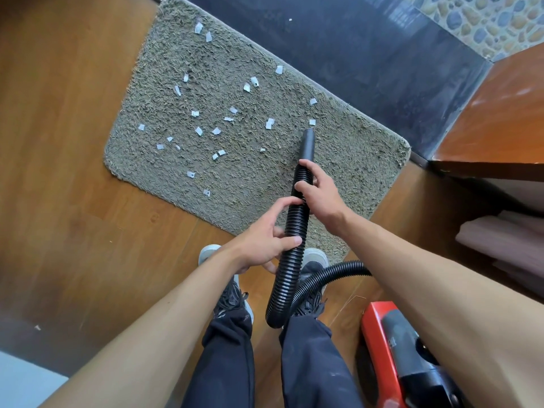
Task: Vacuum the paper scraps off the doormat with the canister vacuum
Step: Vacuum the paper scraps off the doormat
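A shaggy grey-green doormat (353, 160) lies on the wood floor, strewn with several white paper scraps (216, 131) across its middle and left. My right hand (318, 192) grips the black ribbed hose (294, 231) just behind the smooth nozzle (307, 144), whose tip sits over the mat's right part near a scrap (312, 122). Lower down, my left hand (265, 242) holds the same hose with curled fingers. The red and black canister vacuum (379, 328) stands on the floor at the lower right.
My two shoes (232, 293) stand at the mat's near edge. A dark stone threshold (368, 54) borders the mat's far side. A brown wooden cabinet (500, 113) juts in at the right, with folded fabric (506, 242) under it. One scrap (37, 328) lies on the floor at the left.
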